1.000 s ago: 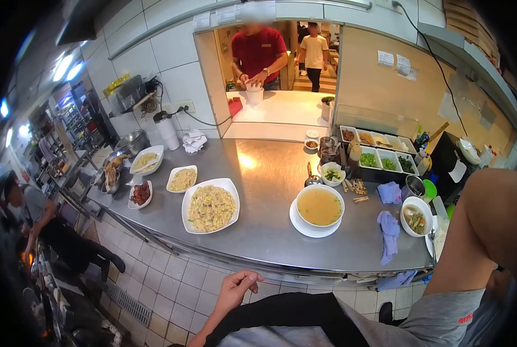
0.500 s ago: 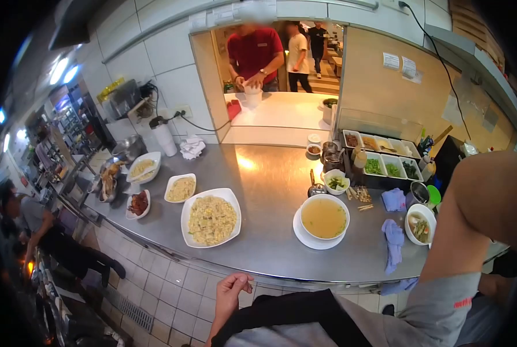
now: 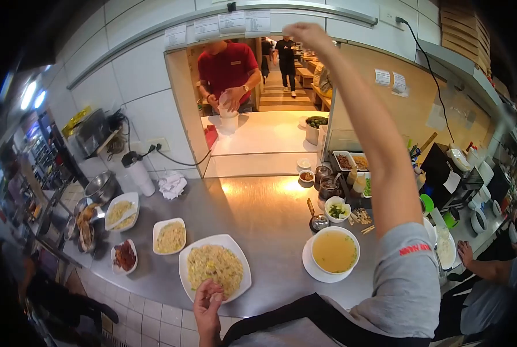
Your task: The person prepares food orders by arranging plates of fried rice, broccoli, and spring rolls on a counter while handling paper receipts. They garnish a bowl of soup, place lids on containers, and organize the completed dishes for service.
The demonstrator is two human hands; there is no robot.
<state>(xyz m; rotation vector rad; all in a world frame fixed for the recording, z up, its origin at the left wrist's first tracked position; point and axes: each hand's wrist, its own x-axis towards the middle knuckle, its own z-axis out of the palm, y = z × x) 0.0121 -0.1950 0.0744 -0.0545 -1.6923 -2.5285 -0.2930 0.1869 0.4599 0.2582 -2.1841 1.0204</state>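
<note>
My left hand (image 3: 208,298) is closed, its fingers curled against the thumb in front of the near edge of a square white plate of fried rice (image 3: 217,260); nothing shows in it. High up, my right hand (image 3: 310,36) is beside the row of paper slips (image 3: 258,22) above the pass window. Its fingers are smeared, and whether it holds anything is unclear. A white bowl of broth (image 3: 334,250) rests on a saucer to the right. Left of the big plate are a smaller rice dish (image 3: 170,236) and a bowl of reddish-brown meat (image 3: 123,257).
Behind the window (image 3: 252,139), a person in a red shirt (image 3: 228,69) handles a white container. Sauce jars (image 3: 329,186) and condiment trays (image 3: 351,161) stand at the back right. Another person's arm (image 3: 489,269) reaches in at the right, by a further counter.
My right arm has swung left and upward, bringing the hand into view by the slips. My left hand now overlaps the big plate's near edge. The view has shifted.
</note>
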